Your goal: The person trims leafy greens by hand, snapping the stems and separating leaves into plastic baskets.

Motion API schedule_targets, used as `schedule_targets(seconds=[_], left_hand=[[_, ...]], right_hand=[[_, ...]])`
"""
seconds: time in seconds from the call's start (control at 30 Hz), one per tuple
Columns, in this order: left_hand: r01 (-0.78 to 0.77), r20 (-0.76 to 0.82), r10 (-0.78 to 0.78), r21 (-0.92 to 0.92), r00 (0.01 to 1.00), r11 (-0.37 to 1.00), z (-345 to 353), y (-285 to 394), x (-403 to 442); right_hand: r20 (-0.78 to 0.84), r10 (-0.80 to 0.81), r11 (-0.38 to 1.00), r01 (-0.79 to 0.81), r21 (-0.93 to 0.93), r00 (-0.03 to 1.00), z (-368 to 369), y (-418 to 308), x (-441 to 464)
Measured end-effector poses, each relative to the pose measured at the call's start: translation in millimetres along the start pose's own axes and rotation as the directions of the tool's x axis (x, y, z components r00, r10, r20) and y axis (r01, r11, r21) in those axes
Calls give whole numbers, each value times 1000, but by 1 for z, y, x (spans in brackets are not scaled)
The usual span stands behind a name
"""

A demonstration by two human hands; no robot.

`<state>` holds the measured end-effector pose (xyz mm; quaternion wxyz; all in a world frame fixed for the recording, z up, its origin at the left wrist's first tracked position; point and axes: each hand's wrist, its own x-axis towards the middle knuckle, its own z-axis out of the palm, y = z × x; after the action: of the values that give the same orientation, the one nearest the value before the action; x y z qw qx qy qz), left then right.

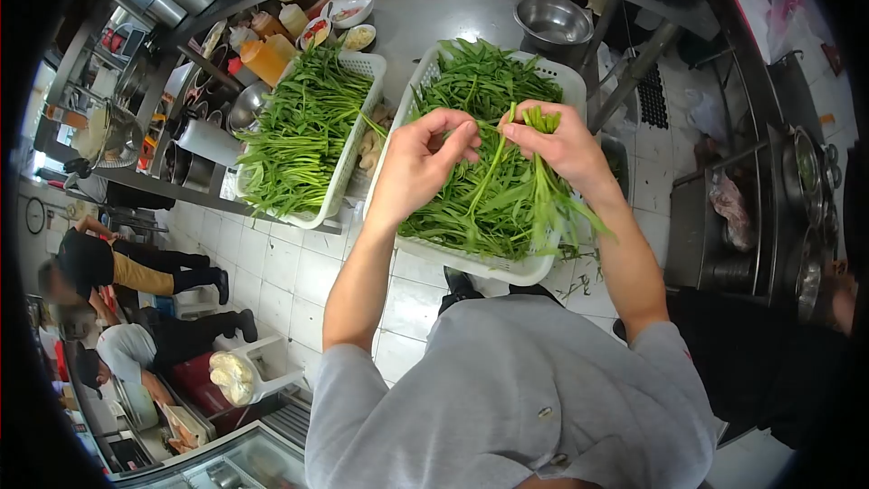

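Long-stemmed leafy greens, which look like water spinach, fill the right white basket (572,81). Above it, my right hand (566,152) is closed around a small bunch of greens (541,116); cut stem ends stick up and the leaves hang below the fist. Close by on the left, my left hand (424,161) has thumb and fingers pinched on a thin green stem (489,126) that reaches toward the right hand. The left white basket (369,72) holds more greens (299,140), laid with their stems mostly lined up.
Behind the baskets runs a steel counter (434,18) with a metal bowl (552,20), sauce bottles (262,62) and small bowls of chopped ingredients (348,7). Leaf scraps (579,285) litter the tiled floor. Two people work at far left; dark clothing of another shows at right.
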<state>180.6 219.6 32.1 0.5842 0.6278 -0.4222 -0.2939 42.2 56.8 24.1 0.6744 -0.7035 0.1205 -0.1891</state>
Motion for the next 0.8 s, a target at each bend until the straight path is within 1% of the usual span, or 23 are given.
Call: schedule_targets(seconds=[0.03,0.13,0.2,0.23,0.3,0.33,0.37,0.4,0.43,0.47,0.5,0.53,0.57,0.6,0.63,0.67,0.7,0.73,0.77,0.8], left_hand=[[-36,-15,36,24,999,999,3,2,0],[10,-64,-13,-54,998,999,5,6,1],[-37,-136,33,-24,990,999,6,1,3],[-59,-170,57,-8,984,998,6,-1,6],[-110,-354,145,117,924,987,-4,-1,15],[-122,-441,192,182,877,976,-12,-2,18],[-69,-443,150,194,884,979,-22,-3,20],[-71,-296,163,298,941,952,-27,-7,16],[-87,-140,154,396,978,914,-31,-13,12],[-114,19,119,484,993,868,-31,-20,5],[-215,102,195,623,975,752,-24,-27,-3],[-191,113,155,628,981,755,-20,-26,-9],[-169,127,114,632,985,756,-16,-24,-14],[-148,142,74,637,987,757,-14,-23,-18],[-208,220,83,644,972,736,-16,-29,-22],[-237,304,44,638,952,732,-13,-37,-25],[-265,384,4,630,923,730,-9,-46,-30],[-293,458,-34,622,888,726,-4,-55,-34],[-287,451,-58,658,891,696,4,-62,-42],[-286,439,-72,694,896,661,14,-69,-45]], right_hand=[[0,36,999,-36,3,999,1,-2,0],[14,121,993,-121,-13,993,2,-13,-3],[42,154,987,-151,-56,987,2,-16,-5],[69,199,978,-194,-74,978,2,-15,-6],[123,291,954,-278,-114,949,3,-9,-11],[100,238,968,-227,-111,966,2,-6,-13],[77,183,979,-175,-108,980,-2,-2,-16],[54,128,987,-121,-107,990,-8,1,-18],[13,128,991,-128,-30,992,-16,-8,-19],[-57,44,999,-43,14,997,-22,-19,-22],[-156,-14,991,35,131,988,-29,-24,-23],[-174,-37,949,89,304,984,-44,-28,-27],[-116,-77,811,130,571,990,-58,-23,-30],[-76,-132,599,140,788,988,-71,-17,-30],[-161,-56,830,135,541,985,-78,-8,-27],[-264,-11,968,76,238,965,-83,7,-21],[-369,-2,996,-32,-84,929,-90,27,-14],[-383,-171,781,-112,-615,908,-89,44,-5],[-374,-93,913,-71,-401,923,-95,55,-13],[-343,-33,986,-27,-166,939,-92,42,-15]])
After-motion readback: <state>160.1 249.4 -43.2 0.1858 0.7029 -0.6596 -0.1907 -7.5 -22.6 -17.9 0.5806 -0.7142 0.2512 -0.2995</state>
